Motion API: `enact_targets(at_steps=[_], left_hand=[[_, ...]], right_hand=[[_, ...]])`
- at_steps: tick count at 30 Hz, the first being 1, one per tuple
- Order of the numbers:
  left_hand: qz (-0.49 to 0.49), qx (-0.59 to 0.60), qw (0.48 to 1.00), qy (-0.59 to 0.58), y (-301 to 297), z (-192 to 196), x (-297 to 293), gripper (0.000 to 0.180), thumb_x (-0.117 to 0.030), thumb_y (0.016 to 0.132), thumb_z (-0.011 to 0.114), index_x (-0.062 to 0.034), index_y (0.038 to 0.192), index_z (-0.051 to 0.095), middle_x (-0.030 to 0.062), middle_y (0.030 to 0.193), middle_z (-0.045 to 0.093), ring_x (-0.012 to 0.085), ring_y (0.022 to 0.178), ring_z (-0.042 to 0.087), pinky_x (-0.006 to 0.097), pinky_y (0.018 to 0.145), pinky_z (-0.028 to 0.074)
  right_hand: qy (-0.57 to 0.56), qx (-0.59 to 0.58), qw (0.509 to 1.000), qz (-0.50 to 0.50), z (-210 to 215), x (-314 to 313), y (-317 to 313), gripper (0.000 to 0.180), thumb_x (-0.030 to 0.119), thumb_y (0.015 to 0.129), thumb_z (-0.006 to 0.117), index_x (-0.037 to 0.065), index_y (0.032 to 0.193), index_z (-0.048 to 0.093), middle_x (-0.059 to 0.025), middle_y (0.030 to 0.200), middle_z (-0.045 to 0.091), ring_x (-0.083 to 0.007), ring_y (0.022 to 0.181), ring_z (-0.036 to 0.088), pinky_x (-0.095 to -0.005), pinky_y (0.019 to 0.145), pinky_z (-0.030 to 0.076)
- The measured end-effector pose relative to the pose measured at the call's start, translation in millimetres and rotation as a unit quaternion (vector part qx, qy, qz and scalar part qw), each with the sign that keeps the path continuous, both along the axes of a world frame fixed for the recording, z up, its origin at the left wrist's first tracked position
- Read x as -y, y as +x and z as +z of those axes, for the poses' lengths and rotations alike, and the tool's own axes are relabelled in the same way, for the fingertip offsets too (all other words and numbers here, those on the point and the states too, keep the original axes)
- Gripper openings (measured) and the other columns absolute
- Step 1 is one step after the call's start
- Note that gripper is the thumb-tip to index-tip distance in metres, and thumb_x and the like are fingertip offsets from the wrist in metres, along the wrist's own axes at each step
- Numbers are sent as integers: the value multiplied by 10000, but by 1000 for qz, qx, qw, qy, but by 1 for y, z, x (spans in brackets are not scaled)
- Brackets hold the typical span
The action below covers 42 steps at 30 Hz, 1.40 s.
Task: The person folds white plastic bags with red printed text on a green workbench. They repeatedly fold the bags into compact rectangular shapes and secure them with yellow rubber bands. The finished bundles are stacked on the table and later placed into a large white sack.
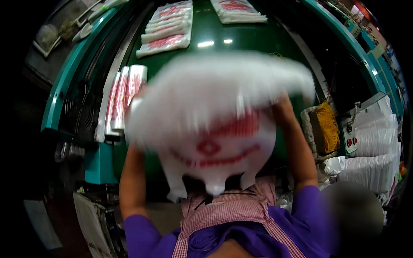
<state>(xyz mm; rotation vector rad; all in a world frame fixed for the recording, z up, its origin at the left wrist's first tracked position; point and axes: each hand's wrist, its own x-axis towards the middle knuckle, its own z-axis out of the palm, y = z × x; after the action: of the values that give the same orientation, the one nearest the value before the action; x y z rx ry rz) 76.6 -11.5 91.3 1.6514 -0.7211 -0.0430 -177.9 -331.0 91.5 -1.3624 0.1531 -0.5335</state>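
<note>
I hold a stack of white plastic bags with red print (215, 116) up in front of me, blurred by motion. My left hand (137, 101) grips its left upper edge and my right hand (282, 103) grips its right upper edge; both hands are mostly hidden behind the bags. The bags' handles hang down toward my checked apron (232, 210). Below the bags lies the green machine table (241, 38).
More stacks of white printed bags (165, 28) lie at the far left of the table, another stack (238, 10) at the far middle. Folded bags (124, 94) stand along the left rail. A box of yellow rubber bands (329, 124) and piled white bags (374, 146) sit at right.
</note>
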Motion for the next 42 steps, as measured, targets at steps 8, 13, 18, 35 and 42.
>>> enact_targets(at_steps=[8, 13, 18, 35, 42], left_hand=[[-135, -209, 963, 105, -53, -90, 5, 651, -58, 870, 532, -40, 1456, 249, 167, 1356, 465, 224, 1232, 457, 330, 1028, 342], [-158, -353, 922, -19, -102, -95, -71, 534, -18, 773, 448, 96, 1295, 455, 155, 1349, 486, 209, 1271, 421, 314, 1066, 297], [-218, -128, 944, 212, -97, -72, -88, 476, 93, 766, 442, 13, 1213, 586, 137, 1137, 625, 188, 1009, 598, 295, 904, 453], [-254, 273, 821, 433, -83, -81, 81, 257, -282, 819, 629, -55, 940, 627, 150, 771, 656, 350, 706, 631, 457, 648, 487], [-331, 404, 789, 325, -138, -72, -1, 690, -180, 684, 704, -148, 1333, 472, 213, 1450, 335, 389, 1321, 350, 526, 1041, 319]], right_hand=[[-69, -277, 958, -4, -87, 0, -17, 515, 61, 875, 506, 45, 1381, 411, -45, 953, 622, -72, 790, 567, -210, 659, 474], [39, -250, 950, 184, -74, -42, -92, 463, -51, 766, 491, 64, 1195, 623, -95, 978, 659, -126, 776, 603, -256, 693, 501], [-536, -161, 829, -4, -69, -67, -97, 503, 62, 680, 701, 195, 1160, 630, -105, 1105, 516, -310, 967, 555, -377, 783, 490], [-319, -126, 939, -2, -82, -76, 18, 364, 307, 882, 624, 81, 1163, 575, -172, 891, 642, -286, 840, 636, -406, 744, 484], [-571, -188, 793, 99, -90, -104, 3, 292, 352, 855, 599, 99, 1000, 603, -137, 969, 626, -328, 869, 612, -458, 645, 473]])
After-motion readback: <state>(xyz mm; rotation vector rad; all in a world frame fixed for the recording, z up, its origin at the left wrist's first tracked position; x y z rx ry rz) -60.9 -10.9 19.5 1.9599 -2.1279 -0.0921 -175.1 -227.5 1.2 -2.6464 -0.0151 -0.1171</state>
